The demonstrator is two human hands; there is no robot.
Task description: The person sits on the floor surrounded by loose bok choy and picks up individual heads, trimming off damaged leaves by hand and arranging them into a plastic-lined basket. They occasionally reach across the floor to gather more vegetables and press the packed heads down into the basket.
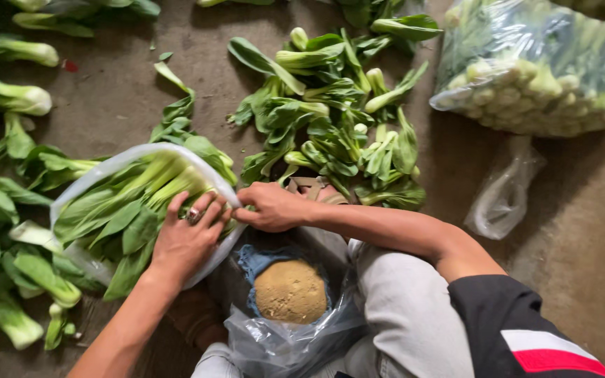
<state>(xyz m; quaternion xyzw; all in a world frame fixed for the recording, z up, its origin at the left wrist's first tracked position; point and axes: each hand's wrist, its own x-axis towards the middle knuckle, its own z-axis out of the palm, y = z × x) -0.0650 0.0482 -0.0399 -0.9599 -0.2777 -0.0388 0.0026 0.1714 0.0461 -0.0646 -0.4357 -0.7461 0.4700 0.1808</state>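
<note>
Nearest the camera, a crumpled clear plastic sheet (281,343) lies between the person's knees, beside a grey trouser leg (407,308) with a mud-stained knee (290,290).

Just beyond, the left hand (187,241) lies flat, fingers together, on the mouth of a clear plastic bag (117,164) filled with bok choy (131,210); it presses the leaves and plastic rather than closing round them. A ring shows on one finger. The right hand (271,206) meets it at the bag's rim, its grip pinched on the plastic edge at the near right side of the opening. The bag rests on the concrete floor (113,98), left of centre, leaf tips toward the person and pale stalks pointing away.

Loose bok choy heads (8,98) lie scattered along the floor's left edge. Farther out, at centre, sits a loose pile of bok choy (334,119). An empty clear bag (502,192) lies to its right. At the far right corner stands a large packed bag of bok choy (540,66), stalk ends facing outward.
</note>
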